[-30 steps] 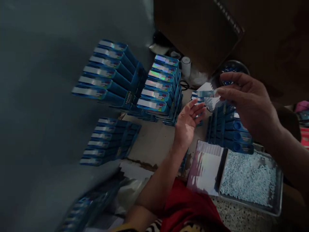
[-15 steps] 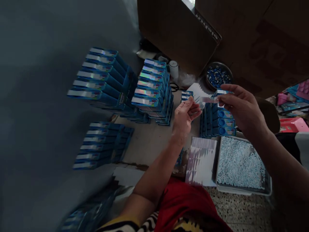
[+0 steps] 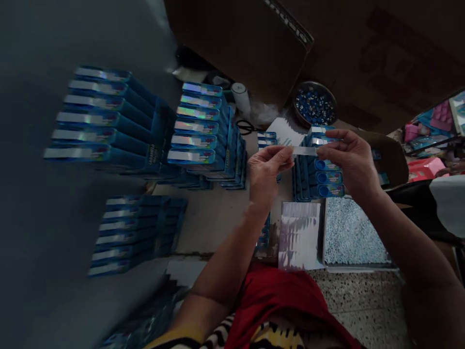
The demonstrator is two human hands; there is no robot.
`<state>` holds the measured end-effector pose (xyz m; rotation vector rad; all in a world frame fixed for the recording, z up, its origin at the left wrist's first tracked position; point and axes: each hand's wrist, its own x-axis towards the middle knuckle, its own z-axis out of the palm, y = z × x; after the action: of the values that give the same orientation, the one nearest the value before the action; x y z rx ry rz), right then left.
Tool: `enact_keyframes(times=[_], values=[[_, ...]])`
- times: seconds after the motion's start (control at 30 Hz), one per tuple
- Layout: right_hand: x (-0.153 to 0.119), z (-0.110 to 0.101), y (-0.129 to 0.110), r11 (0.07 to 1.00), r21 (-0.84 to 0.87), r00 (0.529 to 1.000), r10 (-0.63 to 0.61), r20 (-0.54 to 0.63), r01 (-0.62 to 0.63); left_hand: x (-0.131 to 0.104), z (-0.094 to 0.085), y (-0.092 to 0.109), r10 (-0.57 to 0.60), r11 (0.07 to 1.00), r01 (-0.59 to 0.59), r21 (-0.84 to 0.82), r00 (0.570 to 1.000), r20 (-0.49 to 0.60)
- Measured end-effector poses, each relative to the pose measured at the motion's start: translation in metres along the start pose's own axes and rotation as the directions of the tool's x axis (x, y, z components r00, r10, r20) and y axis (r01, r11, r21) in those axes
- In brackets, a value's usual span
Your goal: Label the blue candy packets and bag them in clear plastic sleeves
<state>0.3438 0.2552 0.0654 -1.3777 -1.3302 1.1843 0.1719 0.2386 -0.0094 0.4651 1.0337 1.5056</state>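
Note:
A short whitish strip (image 3: 304, 151), apparently a sticker, is stretched between my two hands. My left hand (image 3: 269, 165) pinches its left end between thumb and finger. The other end is pinched by my right hand (image 3: 350, 157). Just behind and below the strip stand blue printed boxes (image 3: 329, 178) with round openings, several of them in a row. Closer to me, a sheet of pale shiny strips (image 3: 300, 232) lies beside a tray of small light-blue pellets (image 3: 354, 235). My left hand partly hides another small stack of blue boxes (image 3: 267, 135).
Tall stacks of blue boxes with silvery strips (image 3: 196, 127) stand left, with more boxes (image 3: 116, 240) nearer me. At the back are black-handled scissors (image 3: 246, 127), a white cylinder (image 3: 240, 97), a metal bowl of blue pieces (image 3: 315, 104) and large cardboard (image 3: 236, 43).
My left hand has closed on the strip's free end, which only my right hand held before. The strip is now level between both hands. The camera view has shifted.

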Motion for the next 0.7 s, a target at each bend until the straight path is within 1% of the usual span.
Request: enact_keyframes(times=[0.13, 0.27, 0.37, 0.5, 0.7], values=[[0.001, -0.009, 0.013, 0.998, -0.049, 0.992, -0.050, -0.113, 0.045, -0.006, 0.013, -0.003, 0.026, 0.998, -0.024, 0.067, 0.999, -0.032], [-0.002, -0.021, 0.027, 0.995, -0.094, 0.978, -0.061, -0.200, 0.043, -0.012, 0.025, -0.015, 0.038, 0.993, -0.032, 0.115, 0.998, -0.044], [-0.008, -0.024, 0.040, 0.988, -0.152, 0.964, -0.055, -0.261, 0.015, -0.016, 0.024, -0.028, -0.002, 0.987, 0.009, 0.160, 0.999, -0.047], [-0.015, -0.021, 0.052, 0.981, -0.195, 0.945, -0.055, -0.323, -0.009, -0.015, 0.017, -0.042, -0.046, 0.979, 0.056, 0.198, 0.997, -0.055], [-0.012, -0.021, 0.053, 0.972, -0.235, 0.947, -0.048, -0.318, -0.030, -0.012, 0.017, -0.042, -0.107, 0.980, 0.113, 0.164, 0.993, -0.047]])
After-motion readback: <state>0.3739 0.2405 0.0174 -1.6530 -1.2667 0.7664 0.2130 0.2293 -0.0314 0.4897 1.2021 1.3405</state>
